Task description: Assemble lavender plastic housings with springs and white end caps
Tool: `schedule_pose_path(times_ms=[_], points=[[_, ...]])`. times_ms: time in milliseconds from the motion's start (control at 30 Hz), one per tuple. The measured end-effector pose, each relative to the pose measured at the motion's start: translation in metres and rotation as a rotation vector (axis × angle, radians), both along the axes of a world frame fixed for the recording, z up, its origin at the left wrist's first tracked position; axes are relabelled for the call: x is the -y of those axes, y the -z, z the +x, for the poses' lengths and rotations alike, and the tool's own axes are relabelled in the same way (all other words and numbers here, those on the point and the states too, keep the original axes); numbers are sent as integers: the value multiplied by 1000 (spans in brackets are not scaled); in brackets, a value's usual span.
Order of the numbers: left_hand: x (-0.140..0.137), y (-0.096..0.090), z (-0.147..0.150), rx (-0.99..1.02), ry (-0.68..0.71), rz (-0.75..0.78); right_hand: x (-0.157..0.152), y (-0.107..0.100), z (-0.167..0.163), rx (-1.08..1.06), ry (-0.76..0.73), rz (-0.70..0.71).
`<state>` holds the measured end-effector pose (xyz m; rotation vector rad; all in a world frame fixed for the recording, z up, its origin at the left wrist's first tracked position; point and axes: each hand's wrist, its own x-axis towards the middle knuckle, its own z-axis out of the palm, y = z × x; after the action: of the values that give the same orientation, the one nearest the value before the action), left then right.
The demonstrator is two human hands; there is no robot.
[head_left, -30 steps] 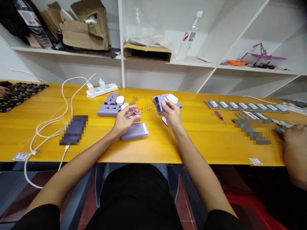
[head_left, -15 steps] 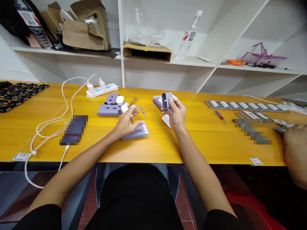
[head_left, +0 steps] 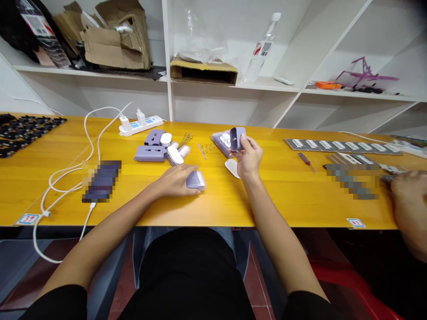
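My left hand (head_left: 176, 179) is wrapped round a purple plastic housing with a pale end (head_left: 196, 180), low over the table's front half. Between the fingers of my right hand (head_left: 249, 155) is a small purple curved cover (head_left: 236, 138), raised above the table. Below that hand lies a white rounded piece (head_left: 231, 168). Just behind it sits another purple housing (head_left: 220, 141) with a white part on it. Loose coil springs (head_left: 208, 147) and a thin purple strip (head_left: 202, 151) lie between my hands. Beyond my left hand are purple housings (head_left: 150, 153) and white oval parts (head_left: 175, 155).
A white power strip (head_left: 142, 126) with plugs and cables stands back left, near a phone (head_left: 102, 181). To the right lie a screwdriver (head_left: 307, 162) and a long strip with white pieces (head_left: 343, 147). Another person's hand (head_left: 410, 200) is at the far right. Shelves rise behind.
My left hand has come down and closed on the purple housing, from hovering open above it. My right hand has shifted slightly right with the cover, which has turned a little.
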<state>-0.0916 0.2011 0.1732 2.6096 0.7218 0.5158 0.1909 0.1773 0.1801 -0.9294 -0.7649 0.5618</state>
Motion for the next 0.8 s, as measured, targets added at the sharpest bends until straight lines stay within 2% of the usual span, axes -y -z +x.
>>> schedule_pose_path(times_ms=[133,233,367,433,500,600,800], points=[[-2,-7,2,133,-142,-67,0,0,2,-36,-12,3],[-6,-11,4,384,-268,-224,0,0,4,-46,-24,3],[-13,-13,9,768,-327,-643,-2,2,7,-88,-47,13],[-16,-15,10,907,-293,-859,-3,3,7,-109,-64,20],[-18,-18,10,998,-243,-991,-4,3,7,-124,-92,21],[-22,-21,7,1073,-215,-1031,-4,3,5,-148,-132,13],[-28,-24,1,1152,-250,-963,-1,-2,2,-194,-190,23]])
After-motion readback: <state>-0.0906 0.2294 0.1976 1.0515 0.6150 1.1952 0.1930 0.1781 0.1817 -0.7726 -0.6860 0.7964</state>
